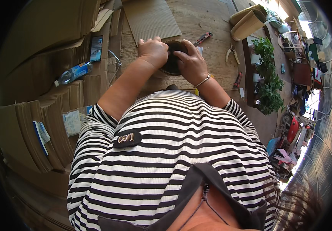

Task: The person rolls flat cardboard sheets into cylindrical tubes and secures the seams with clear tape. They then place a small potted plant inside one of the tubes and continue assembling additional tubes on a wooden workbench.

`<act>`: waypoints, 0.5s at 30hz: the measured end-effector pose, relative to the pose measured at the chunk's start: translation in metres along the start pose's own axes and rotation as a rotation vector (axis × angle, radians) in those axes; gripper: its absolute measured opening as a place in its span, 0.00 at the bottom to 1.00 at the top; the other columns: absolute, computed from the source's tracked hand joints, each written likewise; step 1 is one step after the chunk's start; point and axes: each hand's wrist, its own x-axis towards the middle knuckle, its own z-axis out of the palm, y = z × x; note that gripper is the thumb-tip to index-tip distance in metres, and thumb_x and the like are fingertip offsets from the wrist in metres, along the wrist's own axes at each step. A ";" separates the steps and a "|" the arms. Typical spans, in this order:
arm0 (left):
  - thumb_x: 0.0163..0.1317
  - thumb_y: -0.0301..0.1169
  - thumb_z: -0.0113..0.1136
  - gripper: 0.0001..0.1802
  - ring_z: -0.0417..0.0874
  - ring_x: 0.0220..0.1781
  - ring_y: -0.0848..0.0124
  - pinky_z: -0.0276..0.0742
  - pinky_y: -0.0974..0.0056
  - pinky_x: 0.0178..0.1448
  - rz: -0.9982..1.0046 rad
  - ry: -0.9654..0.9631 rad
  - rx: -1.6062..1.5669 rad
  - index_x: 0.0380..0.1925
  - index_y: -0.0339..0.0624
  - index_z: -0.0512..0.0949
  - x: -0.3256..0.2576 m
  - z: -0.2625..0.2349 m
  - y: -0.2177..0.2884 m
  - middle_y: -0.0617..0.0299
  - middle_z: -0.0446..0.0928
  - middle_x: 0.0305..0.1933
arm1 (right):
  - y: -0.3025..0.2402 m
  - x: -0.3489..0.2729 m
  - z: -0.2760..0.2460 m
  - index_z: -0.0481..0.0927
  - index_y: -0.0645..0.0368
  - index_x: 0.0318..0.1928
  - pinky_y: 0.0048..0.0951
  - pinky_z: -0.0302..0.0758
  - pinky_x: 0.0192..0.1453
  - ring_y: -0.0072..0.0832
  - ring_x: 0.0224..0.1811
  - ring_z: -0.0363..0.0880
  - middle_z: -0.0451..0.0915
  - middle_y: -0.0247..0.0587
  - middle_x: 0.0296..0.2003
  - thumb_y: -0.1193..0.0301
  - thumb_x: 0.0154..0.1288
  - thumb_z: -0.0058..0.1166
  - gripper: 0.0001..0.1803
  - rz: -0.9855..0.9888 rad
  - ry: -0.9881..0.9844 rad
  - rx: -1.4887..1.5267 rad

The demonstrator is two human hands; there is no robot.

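On the wooden table in front of me, both hands grip a round, hollow, dark-inside piece with a ridged brown rim (171,70), which looks like a ring of corrugated cardboard. My left hand (153,51) is closed at its left edge, the fingertips partly hidden. On the opposite side, my right hand (192,62) bends over the wall, thumb inside the hollow and fingers around the outside. A corrugated cardboard sheet (154,19) lies just beyond my left hand. Past my right hand is a red and black utility knife (203,38).
Pale-handled pliers (233,56) and a second red and black cutter (238,80) lie to the right. Rolled cardboard (249,26) stands at the far right, near leafy plants (268,77). Leftward are a phone (96,48), a plastic bottle (75,73) and stacked cardboard (38,127).
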 end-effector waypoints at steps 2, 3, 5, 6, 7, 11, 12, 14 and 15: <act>0.68 0.46 0.60 0.14 0.79 0.65 0.58 0.69 0.48 0.70 0.017 0.050 -0.005 0.47 0.60 0.89 0.002 0.007 -0.002 0.63 0.79 0.60 | 0.001 0.000 0.003 0.88 0.47 0.50 0.42 0.76 0.69 0.48 0.67 0.74 0.71 0.51 0.68 0.72 0.59 0.60 0.18 -0.009 0.013 0.011; 0.68 0.46 0.60 0.14 0.79 0.65 0.59 0.68 0.48 0.70 0.032 0.070 -0.054 0.47 0.61 0.89 0.003 0.011 -0.004 0.64 0.79 0.60 | 0.003 -0.001 0.003 0.88 0.47 0.51 0.42 0.76 0.69 0.48 0.66 0.74 0.71 0.51 0.68 0.72 0.59 0.60 0.18 -0.008 0.019 0.014; 0.68 0.45 0.60 0.14 0.79 0.65 0.59 0.68 0.49 0.71 0.067 0.097 -0.158 0.47 0.60 0.90 0.003 0.018 -0.009 0.65 0.79 0.61 | 0.001 -0.003 0.000 0.87 0.47 0.54 0.42 0.77 0.67 0.48 0.67 0.75 0.71 0.49 0.68 0.72 0.58 0.63 0.21 0.021 -0.003 0.017; 0.67 0.45 0.60 0.14 0.79 0.66 0.59 0.68 0.49 0.71 0.086 0.104 -0.212 0.46 0.60 0.90 0.003 0.021 -0.012 0.66 0.79 0.62 | 0.000 -0.003 -0.001 0.86 0.47 0.55 0.42 0.78 0.66 0.48 0.68 0.75 0.71 0.48 0.69 0.72 0.57 0.64 0.22 0.035 -0.014 0.020; 0.67 0.44 0.60 0.14 0.78 0.66 0.59 0.69 0.49 0.71 0.105 0.111 -0.267 0.46 0.60 0.90 0.003 0.025 -0.015 0.66 0.79 0.64 | 0.001 -0.003 -0.001 0.86 0.46 0.56 0.42 0.78 0.66 0.48 0.68 0.75 0.71 0.49 0.69 0.72 0.58 0.64 0.23 0.029 -0.016 0.009; 0.66 0.43 0.61 0.14 0.77 0.68 0.58 0.71 0.51 0.72 0.166 0.123 -0.367 0.45 0.56 0.90 0.011 0.041 -0.022 0.64 0.77 0.68 | 0.002 -0.003 -0.003 0.84 0.46 0.58 0.42 0.79 0.66 0.48 0.67 0.75 0.69 0.49 0.70 0.72 0.57 0.64 0.25 0.012 -0.050 0.000; 0.66 0.42 0.62 0.14 0.77 0.68 0.57 0.72 0.52 0.72 0.173 0.124 -0.358 0.45 0.55 0.90 0.010 0.040 -0.021 0.63 0.76 0.69 | 0.002 -0.002 -0.004 0.84 0.47 0.58 0.42 0.79 0.66 0.48 0.68 0.75 0.69 0.49 0.70 0.72 0.57 0.63 0.25 0.011 -0.064 0.006; 0.66 0.41 0.62 0.13 0.78 0.68 0.57 0.74 0.53 0.71 0.187 0.117 -0.350 0.44 0.53 0.90 0.009 0.038 -0.020 0.63 0.76 0.69 | 0.004 0.001 -0.006 0.83 0.47 0.59 0.42 0.79 0.66 0.48 0.68 0.75 0.68 0.49 0.70 0.72 0.57 0.63 0.26 -0.010 -0.108 0.011; 0.66 0.41 0.63 0.14 0.79 0.67 0.57 0.74 0.53 0.70 0.192 0.111 -0.351 0.44 0.52 0.90 0.009 0.036 -0.020 0.62 0.76 0.69 | 0.005 0.003 -0.007 0.83 0.47 0.59 0.42 0.79 0.66 0.48 0.68 0.75 0.68 0.49 0.70 0.71 0.57 0.63 0.26 -0.023 -0.129 0.013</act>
